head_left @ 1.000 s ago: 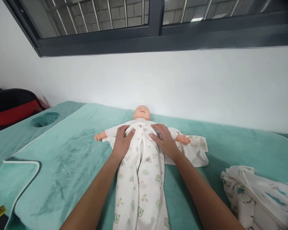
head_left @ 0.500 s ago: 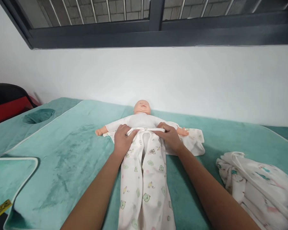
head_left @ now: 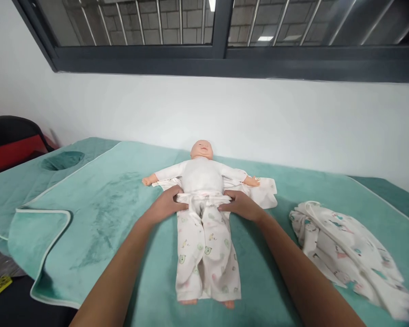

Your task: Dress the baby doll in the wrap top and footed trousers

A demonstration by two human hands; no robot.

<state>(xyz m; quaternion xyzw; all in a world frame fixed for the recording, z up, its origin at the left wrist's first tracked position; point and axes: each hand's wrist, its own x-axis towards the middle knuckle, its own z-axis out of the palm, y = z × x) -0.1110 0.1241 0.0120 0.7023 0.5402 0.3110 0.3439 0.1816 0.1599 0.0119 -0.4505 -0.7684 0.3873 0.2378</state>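
Observation:
A baby doll (head_left: pixel 202 175) lies on its back, head toward the wall and arms spread, in a white long-sleeved top. Printed baby trousers (head_left: pixel 209 250) cover its legs, with the feet showing past the cuffs. My left hand (head_left: pixel 168 203) pinches the waistband at the doll's hip on the left, thumb in front. On the other side my right hand (head_left: pixel 240 205) grips the waistband the same way. Under the doll's arms spreads a white printed garment (head_left: pixel 266 193), partly hidden by its body.
A teal padded cover (head_left: pixel 102 218) lies over the bed, its corner folded at the left. A heap of white printed cloth (head_left: pixel 343 250) lies at the right. Behind are a white wall and a barred window (head_left: pixel 221 54). A red and black object (head_left: pixel 15 145) stands far left.
Both hands have drawn the waistband down from the doll's chest to its hips. The doll's belly and feet now show. The view has shifted slightly.

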